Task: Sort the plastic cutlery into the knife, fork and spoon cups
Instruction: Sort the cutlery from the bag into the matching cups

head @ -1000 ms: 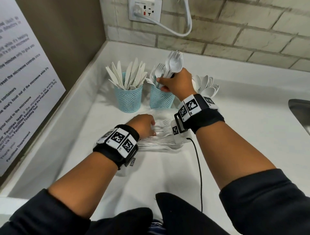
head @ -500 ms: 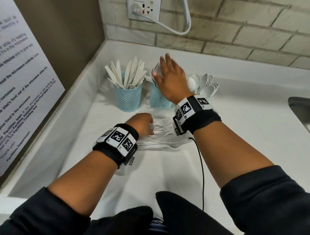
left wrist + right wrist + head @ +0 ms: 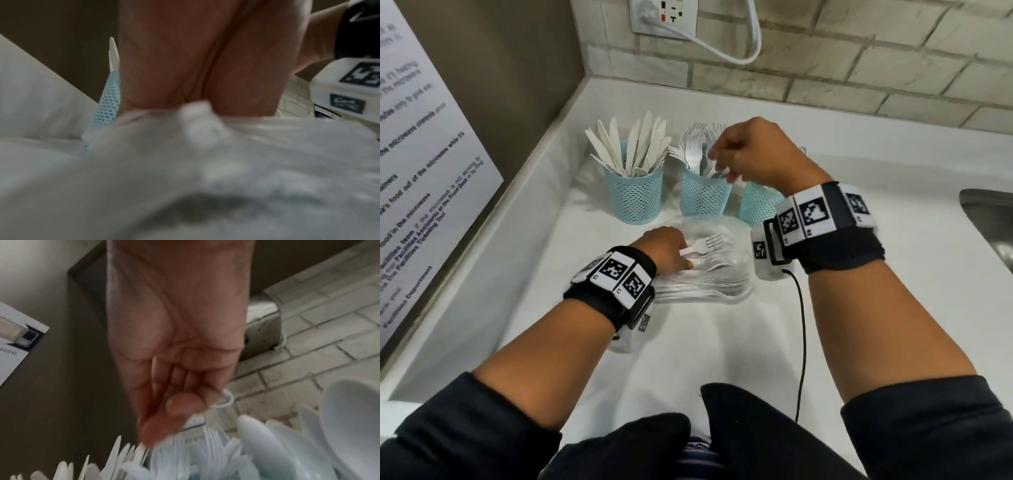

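Note:
Three teal mesh cups stand in a row at the back of the white counter. The knife cup (image 3: 633,195) is on the left, the fork cup (image 3: 703,195) in the middle. The spoon cup (image 3: 755,205) is mostly hidden behind my right wrist. My right hand (image 3: 724,166) hovers just above the forks (image 3: 205,443) in the middle cup, fingers loosely curled and empty (image 3: 164,410). Nearer me lies a clear bag of white forks (image 3: 709,274). My left hand (image 3: 683,255) rests on it and pinches one fork (image 3: 705,244) by its handle.
A wall with a printed notice (image 3: 421,171) runs along the left. The brick back wall carries an outlet and white cord (image 3: 722,51). A steel sink (image 3: 989,226) begins at the right edge. A black cable (image 3: 803,342) hangs from my right wrist.
My right hand lowered a bundle of forks into the middle cup, let go, pressed flat over them, then pulled back with fingers curled. My left hand stayed on the bag.

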`<action>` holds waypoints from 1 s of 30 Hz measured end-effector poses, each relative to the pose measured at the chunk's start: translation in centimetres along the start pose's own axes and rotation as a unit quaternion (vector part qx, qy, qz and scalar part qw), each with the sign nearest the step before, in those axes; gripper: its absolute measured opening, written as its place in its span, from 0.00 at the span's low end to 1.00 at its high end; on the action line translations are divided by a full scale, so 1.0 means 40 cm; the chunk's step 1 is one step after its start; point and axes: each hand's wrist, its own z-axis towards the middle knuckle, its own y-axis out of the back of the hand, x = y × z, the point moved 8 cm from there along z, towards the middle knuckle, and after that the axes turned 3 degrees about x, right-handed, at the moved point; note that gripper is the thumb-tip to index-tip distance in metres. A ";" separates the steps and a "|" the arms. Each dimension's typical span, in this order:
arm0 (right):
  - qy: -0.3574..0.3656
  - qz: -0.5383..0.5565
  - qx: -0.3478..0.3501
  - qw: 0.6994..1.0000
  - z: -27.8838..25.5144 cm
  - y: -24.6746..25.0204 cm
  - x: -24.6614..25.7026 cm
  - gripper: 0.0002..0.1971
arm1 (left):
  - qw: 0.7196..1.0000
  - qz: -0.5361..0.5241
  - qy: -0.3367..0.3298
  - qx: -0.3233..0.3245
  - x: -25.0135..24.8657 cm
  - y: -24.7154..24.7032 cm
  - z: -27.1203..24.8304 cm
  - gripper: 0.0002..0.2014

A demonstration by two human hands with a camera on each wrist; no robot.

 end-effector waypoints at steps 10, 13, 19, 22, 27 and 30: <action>-0.159 -0.195 0.213 0.944 -0.073 -0.136 -0.130 0.13 | 0.999 0.019 0.005 0.029 0.000 -0.015 0.001 0.23; -0.154 -0.202 0.219 0.942 -0.080 -0.158 -0.151 0.18 | 0.999 0.014 0.003 0.030 0.000 -0.018 0.001 0.22; -0.144 -0.214 0.256 0.932 -0.111 -0.171 -0.154 0.22 | 0.999 0.004 -0.002 0.034 -0.002 -0.017 -0.002 0.25; -0.139 -0.204 0.250 0.936 -0.108 -0.176 -0.155 0.23 | 0.999 0.002 -0.003 0.046 -0.002 -0.022 -0.002 0.26; -0.160 -0.188 0.225 0.942 -0.103 -0.171 -0.169 0.20 | 0.999 0.010 -0.014 0.047 -0.008 -0.020 -0.004 0.18; -0.175 -0.187 0.216 0.942 -0.103 -0.167 -0.176 0.18 | 0.999 0.010 -0.023 0.041 -0.012 -0.015 -0.006 0.17</action>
